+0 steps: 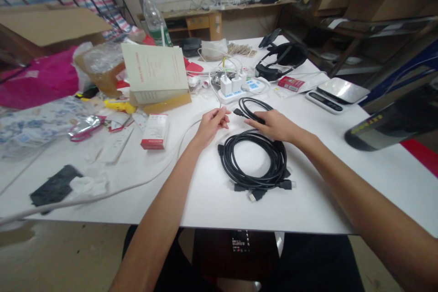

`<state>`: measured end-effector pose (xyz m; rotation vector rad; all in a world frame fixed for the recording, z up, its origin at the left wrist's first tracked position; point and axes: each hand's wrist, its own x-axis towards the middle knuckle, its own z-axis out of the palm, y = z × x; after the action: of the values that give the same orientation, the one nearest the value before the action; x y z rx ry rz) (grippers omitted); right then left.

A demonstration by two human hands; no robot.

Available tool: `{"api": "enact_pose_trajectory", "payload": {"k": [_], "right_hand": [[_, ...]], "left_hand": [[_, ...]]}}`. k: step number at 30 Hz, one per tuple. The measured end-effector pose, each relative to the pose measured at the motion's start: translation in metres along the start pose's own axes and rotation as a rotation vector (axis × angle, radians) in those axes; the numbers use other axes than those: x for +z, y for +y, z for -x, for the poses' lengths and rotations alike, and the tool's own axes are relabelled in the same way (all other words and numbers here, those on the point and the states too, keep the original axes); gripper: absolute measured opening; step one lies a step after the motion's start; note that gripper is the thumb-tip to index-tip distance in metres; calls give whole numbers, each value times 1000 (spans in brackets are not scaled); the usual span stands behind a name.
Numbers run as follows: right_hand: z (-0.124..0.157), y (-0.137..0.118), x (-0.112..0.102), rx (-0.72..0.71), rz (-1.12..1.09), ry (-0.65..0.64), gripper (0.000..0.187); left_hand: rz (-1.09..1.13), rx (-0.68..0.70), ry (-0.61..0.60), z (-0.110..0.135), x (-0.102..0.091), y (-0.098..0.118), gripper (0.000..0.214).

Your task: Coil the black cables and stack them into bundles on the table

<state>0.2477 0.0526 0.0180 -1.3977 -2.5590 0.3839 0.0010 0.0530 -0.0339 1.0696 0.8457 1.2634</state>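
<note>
My right hand (pixel 273 125) grips a small coil of black cable (pixel 253 101), its thumb and fingers closed round the loops. A black plug (pixel 238 112) at the end of that coil points left, toward my other hand. My left hand (pixel 214 124) is just left of this plug, fingers curled in and thumb against the index finger; I see nothing in it. Below both hands lies a larger pile of coiled black cables (pixel 227 164). Several plugs stick out round it, one with a bare metal tip (pixel 253 196) and another with a clear cap (pixel 291 185).
A white power strip (pixel 232 95) with chargers stands beyond my hands. To the left are a red-and-white box (pixel 154 131), a propped booklet (pixel 157 70) and a long grey cord (pixel 137 187). A kitchen scale (pixel 337 96) and a dark cylinder (pixel 386 121) stand right.
</note>
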Motion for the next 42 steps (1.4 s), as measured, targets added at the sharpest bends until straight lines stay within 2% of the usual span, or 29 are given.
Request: {"api": "enact_pose_trajectory", "payload": {"k": [5,11,16,23,27,29,31,34,37,42], "right_hand": [[19,16,16,152,20,139,53],[16,18,23,185,103,235,52],[14,18,26,236,123,362,48],[14,20,21,198,-71,686,56],[20,9,14,101,-132,818,56],[24,0,13,22,-115,815,54],[28,-9,16,-94,-90,756,51],[32,-22,25,-316,-51,594,46],[33,-32,34,-487,23,431,48],[34,-36,37,-541,78,336,57]], "left_hand": [[-214,81,-37,8,9,4,47],[-616,111,-230,24,34,9,45],[-815,171,-341,23,32,9,41],[-864,149,-392,19,26,13,36],[-786,120,-325,18,19,15,38],[-770,133,-255,15,12,14,38],[-781,166,-176,11,3,14,37],[-780,215,-50,6,-9,12,36],[-688,218,28,3,-17,9,35],[-578,214,85,1,-16,5,33]]}}
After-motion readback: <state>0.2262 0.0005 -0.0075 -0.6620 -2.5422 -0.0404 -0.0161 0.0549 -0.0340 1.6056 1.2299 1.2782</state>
